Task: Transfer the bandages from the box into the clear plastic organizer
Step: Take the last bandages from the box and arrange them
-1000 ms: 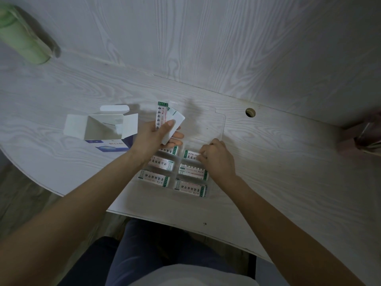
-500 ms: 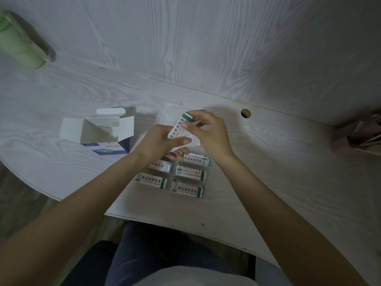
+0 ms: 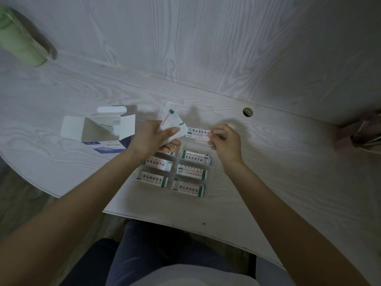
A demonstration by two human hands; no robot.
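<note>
Head view: right hand (image 3: 224,141) grip pinched on single bandage (image 3: 198,132), long axis 3-to-9 o'clock, above organizer (image 3: 210,162). Left hand (image 3: 152,139) grip clamped on remaining stack (image 3: 172,122). Organizer cells lie at 6 o'clock from bandage; right hand nearer. Box (image 3: 103,129) on tabletop (image 3: 268,172) at 9 o'clock.

We're at a plain desk in what looks like a home or small office room, judging by the pale wood-grain desktop (image 3: 268,162) with a round cable hole (image 3: 247,112) just beyond the right hand (image 3: 223,141). A matching wood-grain wall panel (image 3: 206,38) rises behind both hands, and a green cup (image 3: 18,44) stands far off past the left hand (image 3: 152,137). The person's seated lap shows below the desk edge, near the forearms.
</note>
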